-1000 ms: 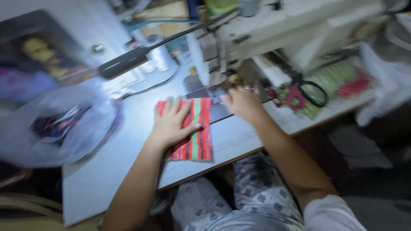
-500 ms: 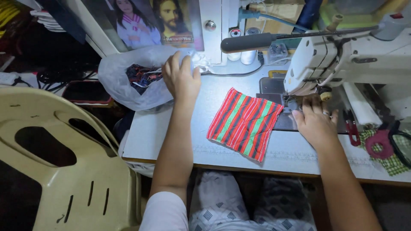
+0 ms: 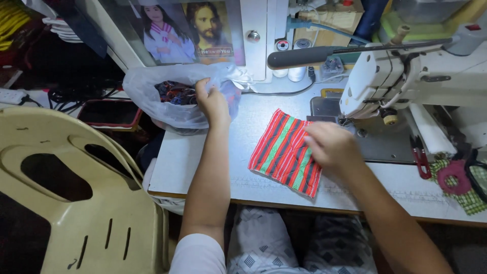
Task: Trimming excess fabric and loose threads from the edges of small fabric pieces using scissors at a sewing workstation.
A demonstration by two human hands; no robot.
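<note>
A red and green striped cloth piece (image 3: 281, 152) lies flat on the white sewing table (image 3: 203, 162). My right hand (image 3: 329, 147) rests on the cloth's right edge, fingers curled over it, just in front of the white sewing machine (image 3: 406, 81). My left hand (image 3: 212, 101) reaches to the far left and grips the rim of a clear plastic bag (image 3: 162, 96) that holds dark fabric pieces.
A beige plastic chair (image 3: 76, 198) stands at the left. Framed pictures (image 3: 187, 30) lean at the back. Thread spools (image 3: 289, 58) sit behind the table. Scissors with pink and black handles (image 3: 456, 175) and a red clipper (image 3: 421, 157) lie at the right.
My left hand left the cloth and reached into the plastic bag. My right hand slid from the machine's needle area onto the cloth. The view swung left.
</note>
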